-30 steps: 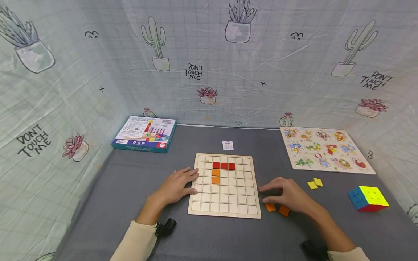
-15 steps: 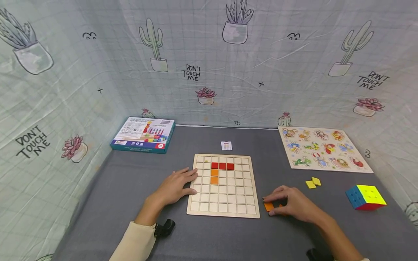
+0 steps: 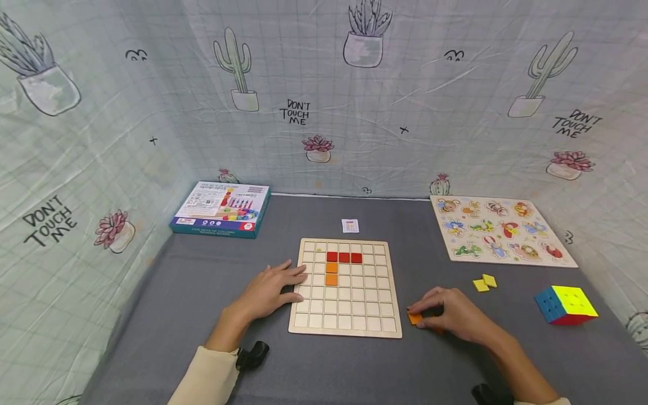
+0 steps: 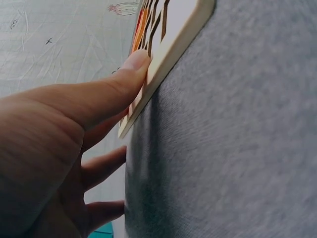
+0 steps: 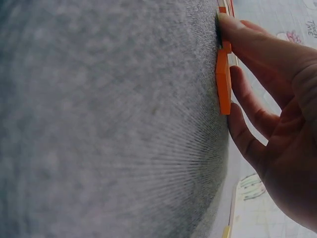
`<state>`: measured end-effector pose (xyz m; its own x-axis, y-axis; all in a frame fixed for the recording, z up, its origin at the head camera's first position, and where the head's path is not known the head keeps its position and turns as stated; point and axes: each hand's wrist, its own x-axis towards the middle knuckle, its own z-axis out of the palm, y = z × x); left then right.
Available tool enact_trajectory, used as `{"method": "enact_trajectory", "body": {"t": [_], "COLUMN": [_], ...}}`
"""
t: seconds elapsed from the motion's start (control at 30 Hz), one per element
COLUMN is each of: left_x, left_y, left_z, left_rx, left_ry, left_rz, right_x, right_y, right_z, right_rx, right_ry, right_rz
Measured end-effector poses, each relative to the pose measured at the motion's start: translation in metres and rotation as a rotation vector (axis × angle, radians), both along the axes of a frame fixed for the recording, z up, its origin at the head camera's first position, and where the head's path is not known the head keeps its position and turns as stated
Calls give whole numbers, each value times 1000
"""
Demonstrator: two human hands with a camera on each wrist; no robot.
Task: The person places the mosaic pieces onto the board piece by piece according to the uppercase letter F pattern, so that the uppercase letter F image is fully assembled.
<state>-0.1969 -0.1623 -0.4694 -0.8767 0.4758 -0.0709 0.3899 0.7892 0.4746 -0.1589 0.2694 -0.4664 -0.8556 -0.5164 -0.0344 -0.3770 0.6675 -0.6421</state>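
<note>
A square wooden grid board (image 3: 295, 329) lies on the grey table, with three red tiles (image 3: 344, 257) in a row and two orange tiles (image 3: 331, 274) below the leftmost one. My left hand (image 3: 265, 292) rests along the board's left edge with fingers extended; its thumb (image 4: 134, 62) lies on the rim in the left wrist view. Just right of the board, my right hand (image 3: 455, 315) pinches an orange tile (image 3: 415, 318) by its edges between thumb and forefinger, low at the table. Under that hand lies a second orange tile (image 5: 223, 84), mostly hidden in the head view.
Two yellow tiles (image 3: 485, 283) and a puzzle cube (image 3: 567, 305) lie to the right. An insect picture board (image 3: 506, 230) is at the back right, a boxed toy set (image 3: 223, 209) at the back left. A small printed card (image 3: 350, 226) lies behind the grid board.
My right hand has come down and a little toward me, and its thumb and forefinger have closed on the nearer-to-board orange tile. My left hand stays on the board's edge.
</note>
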Motion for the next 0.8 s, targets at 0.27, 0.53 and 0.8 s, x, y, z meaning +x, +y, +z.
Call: {"method": "enact_trajectory", "body": {"t": [0.27, 0.53, 0.8], "left_x": [-1, 2, 1], "left_y": [-3, -1, 2], "left_z": [0, 1, 2], "left_rx": [4, -8, -27], "left_ry": [-6, -5, -15], "left_rz": [-37, -23, 7], "right_x": [-5, -12, -16], "right_y": [-4, -19, -39], "right_z": [1, 11, 17], "right_rx": [0, -13, -76], "right_ry": [-4, 15, 76], "right_rz": [-5, -55, -70]}}
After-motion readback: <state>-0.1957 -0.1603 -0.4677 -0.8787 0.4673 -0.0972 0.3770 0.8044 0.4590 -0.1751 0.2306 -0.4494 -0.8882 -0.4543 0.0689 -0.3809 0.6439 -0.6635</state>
